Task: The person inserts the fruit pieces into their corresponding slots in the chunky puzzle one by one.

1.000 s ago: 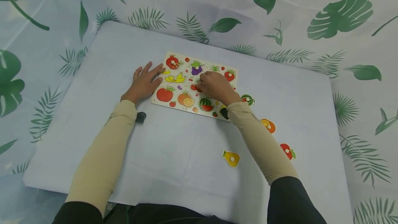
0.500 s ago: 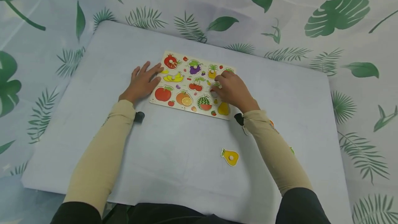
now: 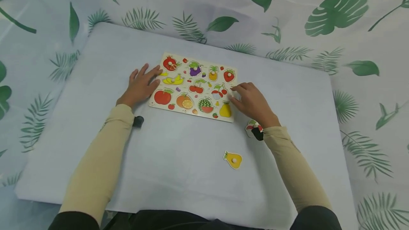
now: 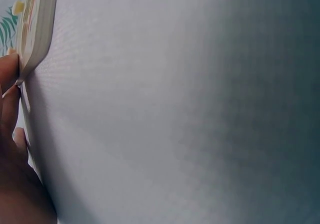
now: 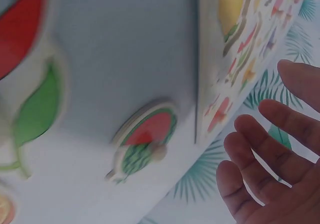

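A fruit puzzle board (image 3: 188, 112) lies on the white table. My left hand (image 3: 137, 86) rests at its left edge with spread fingers; in the left wrist view, the fingers (image 4: 9, 71) touch the rim. Just off the right edge, my right hand (image 3: 254, 104) holds nothing, its fingers loosely extended. Beside its fingertips, a cherry piece (image 3: 220, 89) appears to lie over another picture; whether it is seated is unclear. Pomegranate (image 3: 170, 63), grape (image 3: 195, 69), pineapple (image 3: 213, 73) and strawberry (image 3: 229, 75) pieces with knobs sit in the upper row.
A yellow pear piece (image 3: 233, 160) lies in front of the board. A red and white piece (image 3: 250, 129) is partly covered by the right wrist camera. In the right wrist view are a watermelon piece (image 5: 145, 139), a red piece (image 5: 22, 33) with a leaf, and an orange edge (image 5: 5, 209).
My right hand has moved right from the board's middle to its right edge and let go of the cherry piece. The left hand stays at the left edge.
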Demonstrator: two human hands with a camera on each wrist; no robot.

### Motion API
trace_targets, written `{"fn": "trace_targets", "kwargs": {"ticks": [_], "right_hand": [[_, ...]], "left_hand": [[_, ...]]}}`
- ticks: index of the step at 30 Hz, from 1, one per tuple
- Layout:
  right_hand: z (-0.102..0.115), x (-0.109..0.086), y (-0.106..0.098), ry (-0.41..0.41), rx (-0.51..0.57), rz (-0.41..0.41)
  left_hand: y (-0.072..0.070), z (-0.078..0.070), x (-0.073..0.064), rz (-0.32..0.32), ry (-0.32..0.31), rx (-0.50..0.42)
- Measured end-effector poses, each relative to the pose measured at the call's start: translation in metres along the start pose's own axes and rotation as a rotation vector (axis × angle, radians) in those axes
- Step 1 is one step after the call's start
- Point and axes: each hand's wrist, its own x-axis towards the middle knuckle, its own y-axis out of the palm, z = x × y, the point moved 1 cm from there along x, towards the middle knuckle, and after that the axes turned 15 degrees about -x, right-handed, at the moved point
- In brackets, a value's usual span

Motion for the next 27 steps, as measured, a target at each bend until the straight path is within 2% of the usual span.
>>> {"fn": "trace_targets", "kwargs": {"ticks": [5, 12, 19, 27], "right_hand": [[-0.01, -0.024, -0.002, 0.034, 0.008, -0.028], [-0.02, -0.054, 0.002, 0.114, 0.047, 0.021], [-0.026, -0.075, 0.001, 0.17, 0.051, 0.031], [-0.03, -0.1, 0.004, 0.171, 0.063, 0.02]], "left_hand": [[0.001, 0.0, 0.001, 0.01, 0.007, -0.005], [0.002, 0.004, 0.002, -0.001, 0.015, -0.012], [0.0, 0.004, 0.0, 0.003, 0.032, -0.04], [-0.001, 0.001, -0.004, 0.0, 0.04, -0.052]]}}
